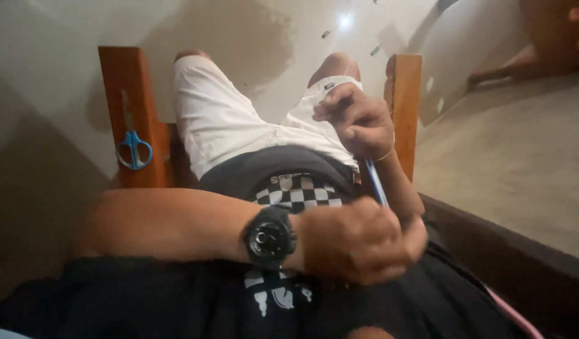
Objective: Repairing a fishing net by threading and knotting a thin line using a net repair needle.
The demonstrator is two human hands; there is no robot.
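I am seated in a wooden chair, looking down at my lap, white shorts (220, 119) and a dark shirt with a checkered patch. My left hand (355, 242) reaches across my body, a black watch (269, 237) on its wrist, and is closed in a fist around the lower end of a thin blue stick-like object (375, 182). My right hand (358, 122) is above it by my right thigh, fingers curled over the object's upper end. What the object is stays unclear because of blur.
Blue-handled scissors (134, 149) lie on the left wooden armrest (123, 81). The right armrest (404, 94) stands just behind my right hand. A dark wooden edge (509, 251) runs along the lower right, and a pale glossy floor lies beyond my knees.
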